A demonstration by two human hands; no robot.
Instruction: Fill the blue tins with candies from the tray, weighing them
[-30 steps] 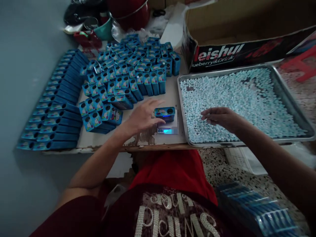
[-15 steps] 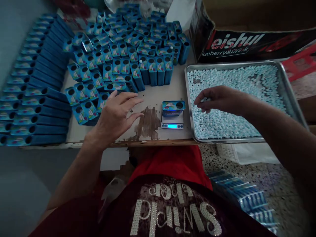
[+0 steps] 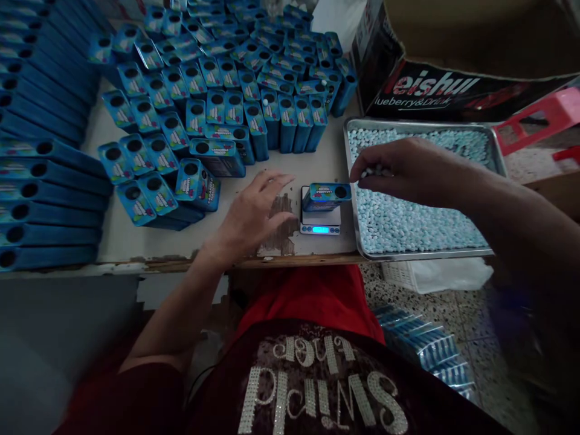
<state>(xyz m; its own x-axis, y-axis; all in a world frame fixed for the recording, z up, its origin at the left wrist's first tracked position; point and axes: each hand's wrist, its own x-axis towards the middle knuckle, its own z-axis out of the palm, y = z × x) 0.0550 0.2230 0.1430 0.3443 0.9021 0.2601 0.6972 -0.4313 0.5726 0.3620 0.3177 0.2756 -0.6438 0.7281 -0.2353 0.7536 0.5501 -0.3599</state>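
One blue box is on one small scale. The left hand, its thumb and fingers wide apart, is just beside. The right hand holds several pale candies, partly hidden from exact counting, over one metal tray.

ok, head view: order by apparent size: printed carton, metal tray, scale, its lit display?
1. Printed carton and metal tray: too close to rank; frame crops carton.
2. Scale
3. Lit display
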